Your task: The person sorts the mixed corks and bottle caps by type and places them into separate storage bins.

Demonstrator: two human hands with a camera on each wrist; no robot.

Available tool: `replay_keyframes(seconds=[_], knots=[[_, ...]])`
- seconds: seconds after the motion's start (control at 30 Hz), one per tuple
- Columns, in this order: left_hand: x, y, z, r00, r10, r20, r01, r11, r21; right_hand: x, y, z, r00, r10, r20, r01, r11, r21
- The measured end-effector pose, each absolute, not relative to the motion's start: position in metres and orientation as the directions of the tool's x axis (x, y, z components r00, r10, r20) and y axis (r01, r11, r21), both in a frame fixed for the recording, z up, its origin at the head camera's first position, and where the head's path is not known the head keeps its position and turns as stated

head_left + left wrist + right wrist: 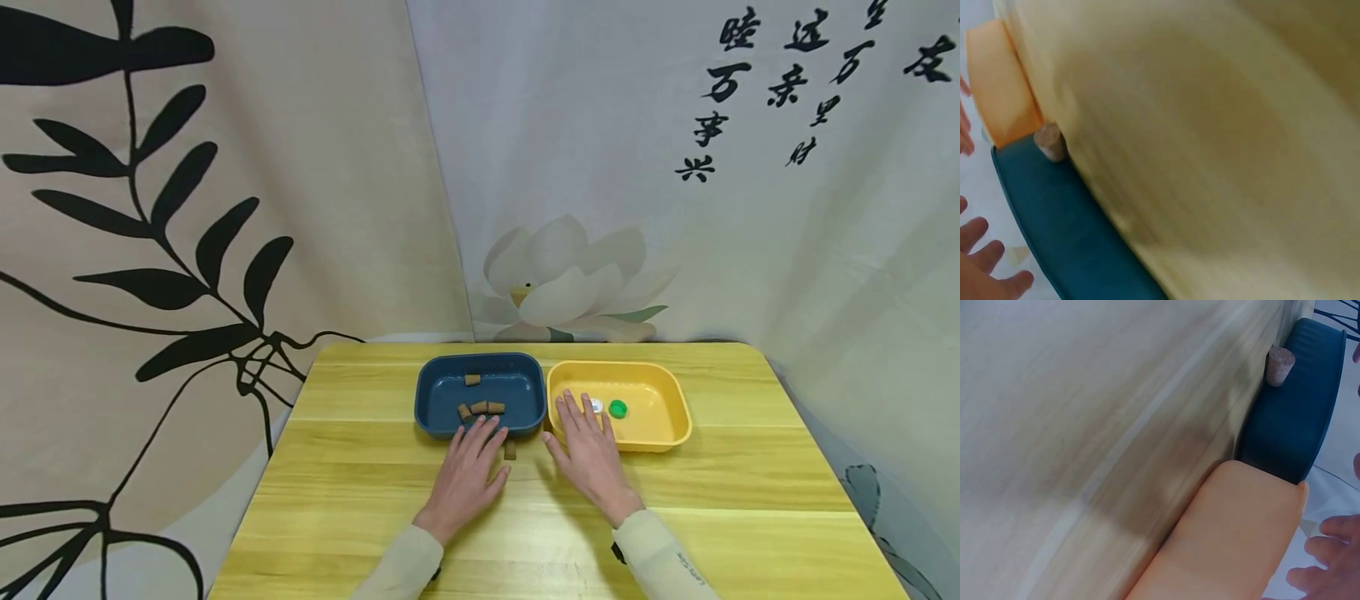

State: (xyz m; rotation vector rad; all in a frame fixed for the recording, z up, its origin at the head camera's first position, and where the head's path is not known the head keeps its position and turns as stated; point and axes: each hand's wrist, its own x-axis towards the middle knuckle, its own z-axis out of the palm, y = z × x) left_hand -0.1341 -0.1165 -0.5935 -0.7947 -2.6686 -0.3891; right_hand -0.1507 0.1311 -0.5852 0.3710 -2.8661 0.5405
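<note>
A dark blue tray (480, 361) and a yellow tray (660, 417) sit side by side on the table. Several corks (496, 407) lie in the blue one. In front of its near wall, one more cork (510, 451) stands on the table, also seen in the right wrist view. My left hand (465, 482) hovers near the blue tray's front edge, fingers spread and holding nothing. Over the left front part of the yellow tray is my right hand (588, 460), fingers extended. Inside that tray are a green cap (618, 409) and a white cap (597, 406), which the right fingers partly cover.
The wooden table (360, 517) extends to both sides of the trays and toward me. Behind its far edge hangs a pale cloth (360, 208) printed with dark leaves, a white flower and writing.
</note>
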Motion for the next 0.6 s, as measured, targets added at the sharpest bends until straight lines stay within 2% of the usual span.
replay_keyframes(seconds=[0.23,0.6], knots=[[-0.128,-0.112,-0.6,-0.746,0.565,0.353,0.634,0.764,0.118,-0.151,0.133,-0.584,-0.949,-0.203,0.243,-0.278,0.9,-0.336],[-0.128,-0.103,-0.607,-0.766,0.617,0.179,0.636,0.769,0.07,-0.15,0.129,-0.586,-0.947,-0.23,0.227,-0.293,0.906,-0.306]])
